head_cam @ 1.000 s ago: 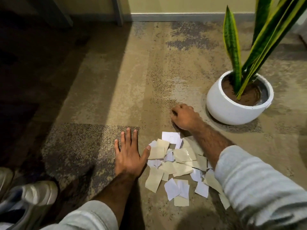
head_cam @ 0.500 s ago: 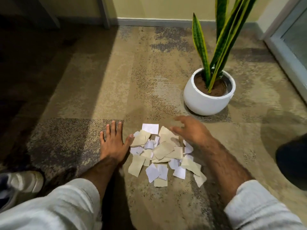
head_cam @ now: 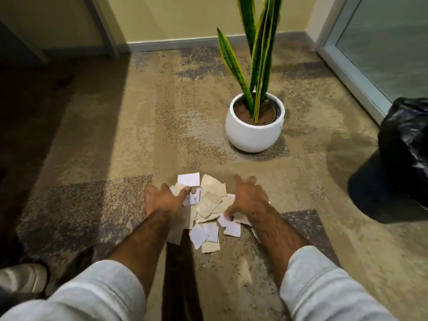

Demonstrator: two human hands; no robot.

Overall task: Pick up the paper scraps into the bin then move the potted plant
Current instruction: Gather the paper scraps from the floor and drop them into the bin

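A pile of white and beige paper scraps lies on the carpet in front of me. My left hand rests on the pile's left edge, thumb over a beige scrap. My right hand lies on the pile's right edge with fingers spread, covering some scraps. Neither hand has lifted any paper. Beyond the pile stands the potted plant, a white round pot with tall green leaves. At the right edge of the view is the bin, dark and lined with a black bag.
Patterned carpet surrounds the pile. A wall with a skirting board runs along the back, and a glass door is at the far right. My shoe shows at the lower left. A dark furniture leg stands at the back left.
Both hands have closed in from the sides onto the pile, bunching the scraps tighter. The view has swung right, bringing the bin into sight.
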